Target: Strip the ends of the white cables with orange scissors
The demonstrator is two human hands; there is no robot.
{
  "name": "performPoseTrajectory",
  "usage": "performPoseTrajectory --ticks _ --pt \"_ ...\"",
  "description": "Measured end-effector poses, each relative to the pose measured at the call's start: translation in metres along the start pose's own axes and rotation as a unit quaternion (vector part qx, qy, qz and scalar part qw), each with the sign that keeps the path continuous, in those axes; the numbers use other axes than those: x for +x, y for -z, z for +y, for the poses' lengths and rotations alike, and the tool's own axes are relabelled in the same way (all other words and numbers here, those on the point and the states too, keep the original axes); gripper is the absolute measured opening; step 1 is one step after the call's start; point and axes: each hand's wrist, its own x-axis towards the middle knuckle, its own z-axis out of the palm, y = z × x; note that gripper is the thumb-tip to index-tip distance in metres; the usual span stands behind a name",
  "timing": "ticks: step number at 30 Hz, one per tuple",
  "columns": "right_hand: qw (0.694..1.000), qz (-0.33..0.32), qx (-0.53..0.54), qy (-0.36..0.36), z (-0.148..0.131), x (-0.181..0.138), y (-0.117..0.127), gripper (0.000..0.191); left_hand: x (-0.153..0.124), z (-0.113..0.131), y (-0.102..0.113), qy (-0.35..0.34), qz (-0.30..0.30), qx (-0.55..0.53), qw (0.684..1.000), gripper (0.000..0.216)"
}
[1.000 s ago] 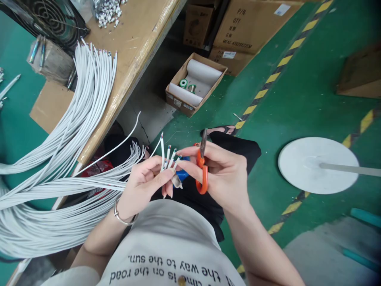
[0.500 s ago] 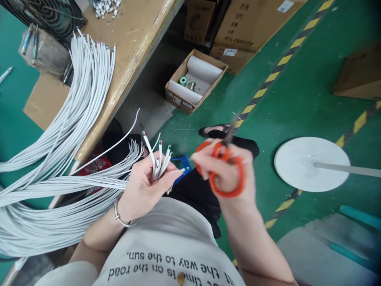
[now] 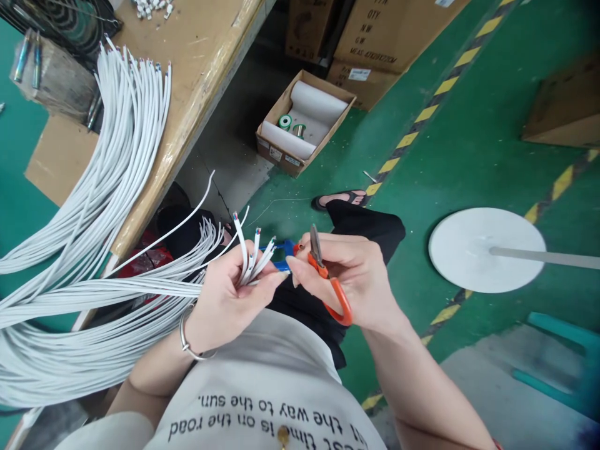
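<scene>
Green, smooth floor (image 3: pixel 422 181) spreads right, crossed by yellow-and-black tape (image 3: pixel 426 114). On the left, a brown table (image 3: pixel 201 69) with a glossy, film-wrapped edge bears a thick cable bundle (image 3: pixel 131 131), round, white and matte. Near the middle of the scene, my left hand (image 3: pixel 229 300) has its fingers closed around several white cables (image 3: pixel 240 240); their cut ends show tiny coloured cores and fan toward the far side, long axes running roughly near to far. Just right of them, my right hand (image 3: pixel 360 275) grips scissors (image 3: pixel 319 265) with smooth orange handles and dull metal blades, tips pointing far and slightly left, the long axis slanting back toward near right.
</scene>
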Motion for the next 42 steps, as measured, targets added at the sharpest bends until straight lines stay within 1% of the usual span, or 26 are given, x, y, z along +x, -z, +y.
performPoseTrajectory --ticks 1,2,4,5,6,7,9,12,15,19,24,31,37,42 --pt "0.999 0.031 -0.01 0.008 0.001 0.001 0.0 0.045 0.001 0.0 0.0 0.001 0.006 -0.004 1.0 0.026" --pt "0.997 0.076 -0.015 0.012 0.003 0.001 0.0 0.045 0.001 0.001 -0.001 0.002 0.015 -0.009 1.0 0.026" --pt "0.984 0.18 -0.004 0.003 0.007 0.002 0.001 0.046 0.002 0.001 -0.001 0.006 0.031 -0.028 0.999 0.024" --pt "0.976 0.219 0.01 -0.008 0.008 0.001 0.003 0.047 0.002 0.001 -0.001 0.011 0.034 -0.039 0.999 0.023" --pt "0.971 0.238 0.024 -0.02 0.01 0.0 0.004 0.048 0.002 0.001 0.0 0.016 0.032 -0.05 0.998 0.021" --pt "0.97 0.239 0.031 -0.028 0.01 -0.001 0.005 0.049 0.002 0.001 0.0 0.02 0.027 -0.057 0.998 0.019" --pt "0.979 0.202 0.017 -0.031 0.011 -0.004 0.008 0.047 0.001 0.0 0.001 0.024 0.018 -0.064 0.997 0.018" --pt "0.994 0.093 -0.044 -0.02 0.008 -0.009 0.01 0.041 0.001 0.0 0.002 0.012 0.018 -0.069 0.997 0.016" --pt "0.994 -0.001 -0.104 -0.013 0.006 -0.012 0.012 0.041 0.0 -0.001 0.002 0.002 0.022 -0.081 0.996 0.013" --pt "0.988 -0.053 -0.146 -0.018 0.004 -0.015 0.015 0.04 -0.002 -0.002 0.003 -0.001 0.021 -0.092 0.996 0.013" --pt "0.984 -0.074 -0.162 -0.013 0.001 -0.016 0.014 0.041 -0.002 -0.004 0.002 -0.009 0.024 -0.083 0.996 0.012" --pt "0.986 -0.064 -0.155 0.004 -0.001 -0.014 0.01 0.045 -0.001 -0.002 0.0 -0.021 0.032 -0.086 0.996 0.008" --pt "0.982 -0.068 -0.175 0.001 0.0 -0.015 0.011 0.047 0.0 -0.002 -0.001 -0.046 0.031 -0.073 0.996 0.006" --pt "0.98 -0.064 -0.189 0.004 0.001 -0.015 0.011 0.047 0.0 -0.002 0.0 -0.047 0.036 -0.057 0.997 0.006"
